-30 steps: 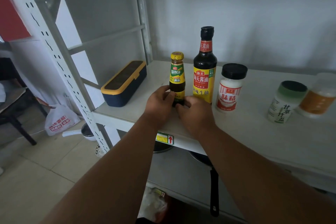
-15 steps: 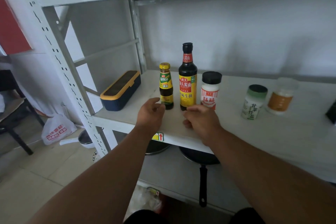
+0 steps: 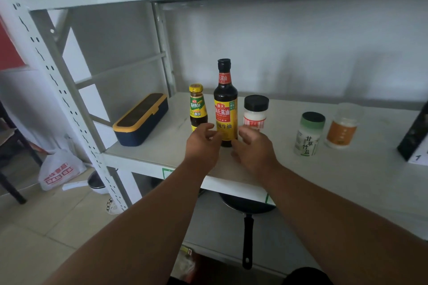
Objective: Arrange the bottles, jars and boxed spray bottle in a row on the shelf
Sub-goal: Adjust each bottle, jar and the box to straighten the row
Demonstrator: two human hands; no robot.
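On the white shelf [image 3: 162, 146] stand a small yellow-capped sauce bottle [image 3: 198, 106], a tall dark soy sauce bottle [image 3: 225, 104] and a black-lidded white jar [image 3: 255, 111], close together in a line. Farther right are a green-lidded jar [image 3: 308, 134], a clear jar with an orange label [image 3: 342, 126] and a dark box [image 3: 414, 132] at the frame edge. My left hand [image 3: 202, 143] and right hand [image 3: 253, 148] hover on either side of the soy sauce bottle's base, fingers loosely spread, holding nothing.
A navy box with a yellow rim [image 3: 141, 119] lies at the shelf's left end beside the perforated upright [image 3: 69, 104]. A frying pan [image 3: 246, 215] sits on the lower shelf. A white plastic bag [image 3: 59, 169] lies on the floor at left.
Both hands let go of the small sauce bottle, drew back, and now sit either side of the soy sauce bottle. The view rose and pulled back, showing the dark box at right.
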